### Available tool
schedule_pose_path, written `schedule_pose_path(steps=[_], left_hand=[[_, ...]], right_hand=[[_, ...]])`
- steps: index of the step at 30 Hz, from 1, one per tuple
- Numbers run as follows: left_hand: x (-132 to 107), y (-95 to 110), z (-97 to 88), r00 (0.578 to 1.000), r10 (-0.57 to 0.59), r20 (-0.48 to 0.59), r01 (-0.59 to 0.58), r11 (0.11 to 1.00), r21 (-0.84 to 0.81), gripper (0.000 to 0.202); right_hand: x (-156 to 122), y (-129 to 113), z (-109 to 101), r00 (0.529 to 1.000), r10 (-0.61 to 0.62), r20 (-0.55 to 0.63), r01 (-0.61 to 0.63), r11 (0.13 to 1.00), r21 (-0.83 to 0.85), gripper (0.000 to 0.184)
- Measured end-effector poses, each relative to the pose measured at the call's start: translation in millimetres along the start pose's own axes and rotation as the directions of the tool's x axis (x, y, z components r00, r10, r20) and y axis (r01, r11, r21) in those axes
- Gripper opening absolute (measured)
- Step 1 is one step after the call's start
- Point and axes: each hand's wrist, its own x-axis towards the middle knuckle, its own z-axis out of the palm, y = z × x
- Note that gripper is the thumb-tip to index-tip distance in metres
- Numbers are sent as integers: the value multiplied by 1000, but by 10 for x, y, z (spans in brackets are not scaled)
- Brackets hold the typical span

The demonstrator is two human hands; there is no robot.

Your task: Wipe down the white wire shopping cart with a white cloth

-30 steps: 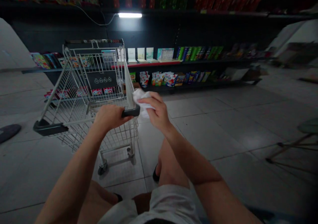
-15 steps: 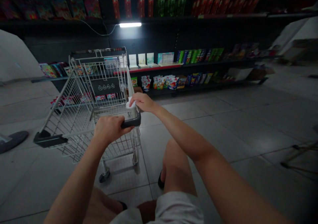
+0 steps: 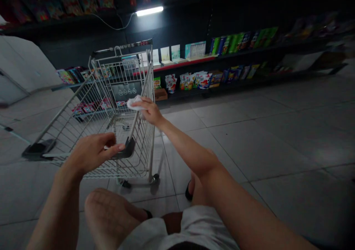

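A metal shopping cart [image 3: 151, 131] stands before me, its wire basket facing me and its handle at the far end. My left hand [image 3: 95, 150] is at the near rim, fingers bent over it and the thumb lying along the dark plastic corner piece [image 3: 129, 148]. Farther up the right side, my right hand [image 3: 149, 111] presses a crumpled white cloth [image 3: 135, 102] over the top side rail. Part of that cloth hangs outside the rail under my fingers. Beyond it, a dark panel [image 3: 126, 91] shows at the far end of the basket.
Behind the cart are dark shelves [image 3: 233, 56] with snack bags [image 3: 203, 80], tube cans [image 3: 234, 43] and small boxes. A lit tube lamp [image 3: 149, 11] hangs under the upper shelf. Pale floor tiles [image 3: 235, 131] stretch to the right. My knees are close to the cart.
My right hand has slid the cloth along the rail away from me. My left hand has shifted left from the corner along the near rim. The cart has turned slightly in view.
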Motion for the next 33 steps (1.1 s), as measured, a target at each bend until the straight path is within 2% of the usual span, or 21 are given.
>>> schedule_pose_path(steps=[1,3,4,6,9,11,13,14,16,18,20,21,23,25,27,30,33], left_hand=[[37,49,-36,1000,-4,12,5,999,-53,60],[144,118,-63,1000,6,23,-3,991,-135,59],[200,128,-57,999,20,36,-14,987,-162,57],[282,96,-21,994,70,85,-50,973,-225,54],[310,-25,32,981,130,145,-72,933,-351,53],[289,-101,44,979,124,163,-48,913,-406,53],[268,-149,42,976,113,184,-21,899,-438,52],[265,-162,40,975,111,191,-14,894,-448,52],[276,-168,41,975,111,191,-15,896,-444,51],[303,-154,54,980,123,157,-42,897,-439,51],[332,-132,76,987,127,102,-72,901,-428,51],[345,-123,88,989,121,87,-73,905,-419,50],[362,-118,106,989,105,106,-53,912,-406,49],[369,-133,113,981,102,166,-23,907,-420,48],[373,-159,106,975,97,201,4,892,-451,48],[387,-181,83,977,94,194,1,898,-440,49],[404,-166,65,981,102,168,-26,916,-400,51]], right_hand=[[99,64,79,993,82,-81,-81,997,15,46],[157,14,260,942,227,-246,-215,974,76,47],[86,-97,363,909,273,-315,-250,962,113,46],[-287,-422,593,868,302,-394,-253,952,174,42],[-1223,-867,934,914,231,-333,-169,964,206,40],[-1773,-1000,1066,923,289,-254,-243,950,198,40],[-2006,-1024,1060,905,379,-190,-345,919,191,41],[-1977,-1022,1010,895,407,-179,-375,908,189,42],[-1697,-1040,866,899,394,-190,-361,914,183,43],[-1343,-1106,765,925,308,-221,-273,946,176,46],[-1192,-1183,788,942,214,-261,-172,970,173,49],[-1237,-1208,845,939,190,-286,-146,975,169,50],[-1524,-1208,994,924,207,-322,-165,974,154,49],[-1876,-1155,1097,924,257,-282,-222,963,151,48],[-2063,-1108,1095,923,314,-224,-282,945,166,47],[-1937,-1145,1008,909,370,-191,-335,923,190,49],[-1792,-1264,1083,925,330,-190,-301,939,166,50]])
